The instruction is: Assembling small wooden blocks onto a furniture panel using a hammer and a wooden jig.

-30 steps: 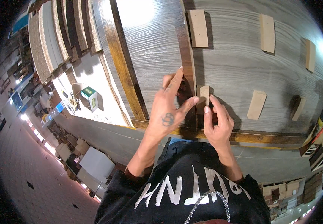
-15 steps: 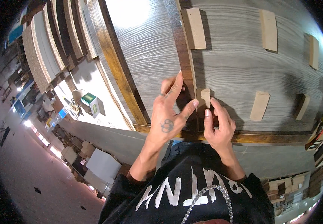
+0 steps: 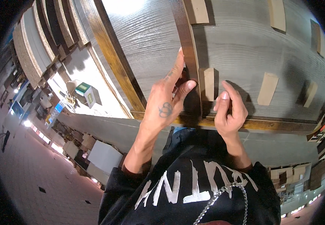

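My left hand rests against an upright dark brown wooden strip. Its index finger is stretched along the strip's left side and its thumb lies over the strip's edge; the other fingers are partly hidden. Just right of the strip stands a small pale wooden block on the grey wood-grain panel. Beside that block, but apart from it, my right hand has loosely bent fingers with nothing visible in them. More pale blocks stand on the panel, including one farther right and one higher up.
A brown wooden rail borders the panel nearest me. Another brown rail runs along the left. Beyond it, a green and white box sits on a white surface near curved board edges. A plastic bottle is nearby.
My right hand has let go of the small block beside the strip and drawn away to the right. My left index finger has straightened along the strip. The panel sits higher in view.
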`<state>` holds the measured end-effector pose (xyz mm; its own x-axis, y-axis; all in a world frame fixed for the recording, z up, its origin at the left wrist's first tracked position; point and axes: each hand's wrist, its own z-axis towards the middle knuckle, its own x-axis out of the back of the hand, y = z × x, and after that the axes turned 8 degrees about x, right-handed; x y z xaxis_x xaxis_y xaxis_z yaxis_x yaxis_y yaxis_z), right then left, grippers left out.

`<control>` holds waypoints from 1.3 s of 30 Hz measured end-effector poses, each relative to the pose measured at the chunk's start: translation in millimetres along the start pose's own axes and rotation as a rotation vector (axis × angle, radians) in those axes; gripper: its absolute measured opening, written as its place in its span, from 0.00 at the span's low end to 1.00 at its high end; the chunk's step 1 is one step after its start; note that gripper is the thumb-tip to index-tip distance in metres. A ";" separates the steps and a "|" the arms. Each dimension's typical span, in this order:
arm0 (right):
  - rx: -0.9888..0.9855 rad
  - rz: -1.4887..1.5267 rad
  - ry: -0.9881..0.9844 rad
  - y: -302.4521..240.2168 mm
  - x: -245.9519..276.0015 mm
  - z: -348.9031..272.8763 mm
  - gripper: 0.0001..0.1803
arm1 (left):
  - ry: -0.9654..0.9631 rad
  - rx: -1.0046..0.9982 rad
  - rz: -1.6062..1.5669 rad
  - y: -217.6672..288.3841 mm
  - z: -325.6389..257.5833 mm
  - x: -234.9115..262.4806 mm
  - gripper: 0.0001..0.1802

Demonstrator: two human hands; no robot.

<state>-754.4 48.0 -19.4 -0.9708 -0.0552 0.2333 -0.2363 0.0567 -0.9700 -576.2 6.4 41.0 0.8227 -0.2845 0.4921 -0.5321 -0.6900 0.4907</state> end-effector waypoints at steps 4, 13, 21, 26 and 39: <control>0.018 -0.026 -0.023 1.7 -1.5 0.8 0.13 | -0.030 0.028 0.016 2.8 -0.1 -0.7 0.40; 0.098 -0.037 0.014 3.9 -5.9 2.8 0.14 | -0.001 -0.067 0.036 -3.5 -0.6 -5.0 0.40; 0.177 -0.148 0.021 -1.8 -7.3 3.6 0.13 | -0.080 0.016 0.060 1.8 -2.6 -1.4 0.41; 0.225 -0.226 0.089 -1.0 -9.3 4.1 0.12 | -0.056 0.011 0.022 -3.5 -2.7 -6.8 0.42; -0.252 0.288 0.047 -22.9 40.9 2.1 0.13 | 0.282 0.143 -0.435 -2.5 -16.7 -36.7 0.20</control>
<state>-788.5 42.4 12.2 -0.9983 0.0440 -0.0382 0.0499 0.3063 -0.9506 -608.4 29.7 33.7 0.8652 0.2242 0.4486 -0.1050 -0.7937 0.5991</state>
